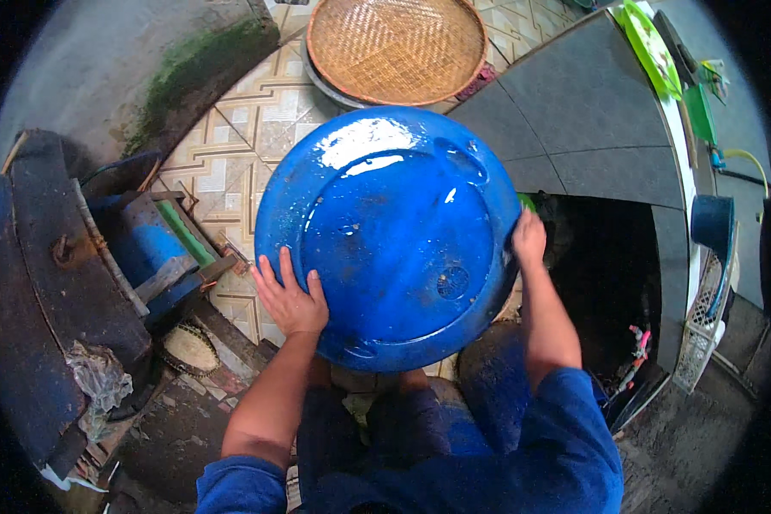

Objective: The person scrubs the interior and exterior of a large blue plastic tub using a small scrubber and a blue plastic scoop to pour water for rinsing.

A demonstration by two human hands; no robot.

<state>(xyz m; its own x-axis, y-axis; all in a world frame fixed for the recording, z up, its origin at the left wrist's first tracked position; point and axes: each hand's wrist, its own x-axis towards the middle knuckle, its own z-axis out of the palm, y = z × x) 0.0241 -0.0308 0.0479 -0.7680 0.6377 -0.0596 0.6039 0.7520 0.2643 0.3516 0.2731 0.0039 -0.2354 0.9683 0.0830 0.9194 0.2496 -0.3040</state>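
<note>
A large round blue plastic drum [394, 227], wet and glossy, stands in front of me with one flat end up. That end has a raised rim, a shallow ring and a few moulded recesses. My left hand [293, 295] lies on its near left edge, fingers spread and pressed flat against the plastic. At the right edge is my right hand [529, 238], its fingers curled against the drum's side. What those fingers hold, if anything, is hidden. A bit of something bright green shows just beyond that hand.
Beyond the drum a round woven bamboo tray [398, 47] rests above patterned floor tiles [231, 163]. A grey tiled counter [587, 103] with a dark opening below stands to the right, with a green plastic tray [649, 47] along its edge. Dark wooden boards [51, 257] lie at left.
</note>
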